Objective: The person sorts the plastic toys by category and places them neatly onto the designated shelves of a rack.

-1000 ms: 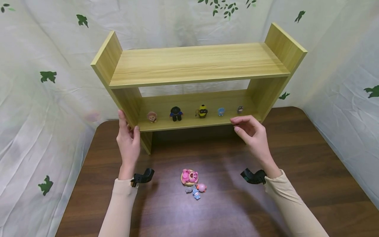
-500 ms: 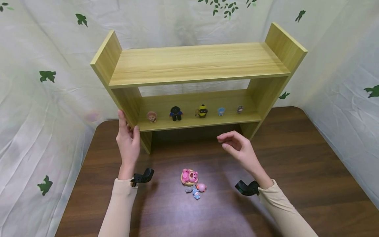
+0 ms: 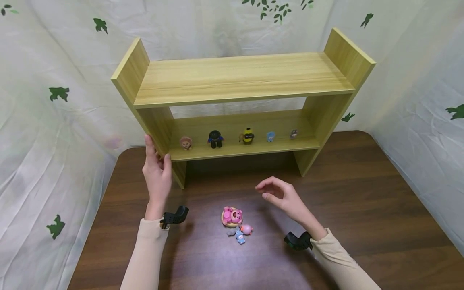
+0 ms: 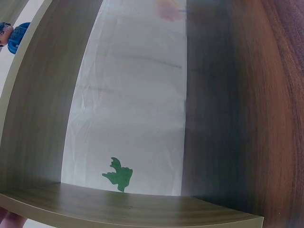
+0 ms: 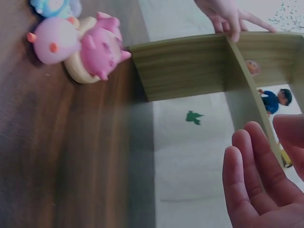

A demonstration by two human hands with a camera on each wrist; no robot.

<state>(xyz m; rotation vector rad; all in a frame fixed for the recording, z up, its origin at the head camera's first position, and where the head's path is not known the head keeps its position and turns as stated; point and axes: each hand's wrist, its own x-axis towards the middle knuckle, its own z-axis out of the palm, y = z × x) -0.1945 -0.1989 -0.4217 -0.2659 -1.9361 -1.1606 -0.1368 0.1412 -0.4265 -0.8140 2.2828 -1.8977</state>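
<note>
My left hand [image 3: 156, 173] grips the left side panel of the wooden shelf [image 3: 239, 76], thumb at the front edge and fingers along the outside. Above the table my right hand [image 3: 284, 197] hovers with loosely bent fingers and holds nothing; in the right wrist view its fingertips [image 5: 232, 154] are bare. Closest to it lie a pink bear figurine [image 3: 232, 216] on a yellow ring, a round pink figurine [image 3: 246, 229], a small blue figurine [image 3: 240, 237] and a small grey piece [image 3: 231, 232].
Along the middle board stand a brownish-pink figurine [image 3: 186, 142], a dark figurine [image 3: 215, 139], a yellow-and-black one [image 3: 248, 136], a light blue one [image 3: 270, 136] and a tiny greyish one [image 3: 293, 133]. Leaf-patterned cloth [image 3: 72, 133] hangs around the brown table [image 3: 362, 193].
My right hand has come away from the right end of the middle board, moving down and left toward the figurines on the table. The left hand stays at the shelf.
</note>
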